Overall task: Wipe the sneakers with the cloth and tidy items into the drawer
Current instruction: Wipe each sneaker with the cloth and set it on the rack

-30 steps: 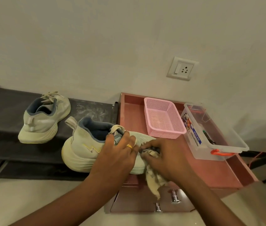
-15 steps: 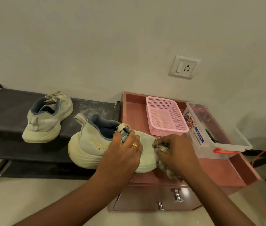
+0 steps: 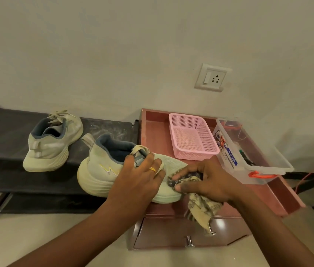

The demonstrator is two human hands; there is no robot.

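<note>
I had the cloth (image 3: 198,203) bunched against the toe side of the near sneaker (image 3: 102,170), tail hanging over the drawer (image 3: 171,234) front. My right grip (image 3: 210,180) was curled round it, thumb and fingers pinching the wad onto the shoe. My left grip (image 3: 140,176) held the sneaker over its laces, fingers curled. The toe rested on the red surface (image 3: 156,135). The second sneaker (image 3: 52,143) sat on the shoe rack (image 3: 7,132), well to the left.

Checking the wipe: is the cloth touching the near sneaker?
Touching. Head view: the right hand presses the bunched cloth against the near sneaker at its toe side, no gap visible.
</note>
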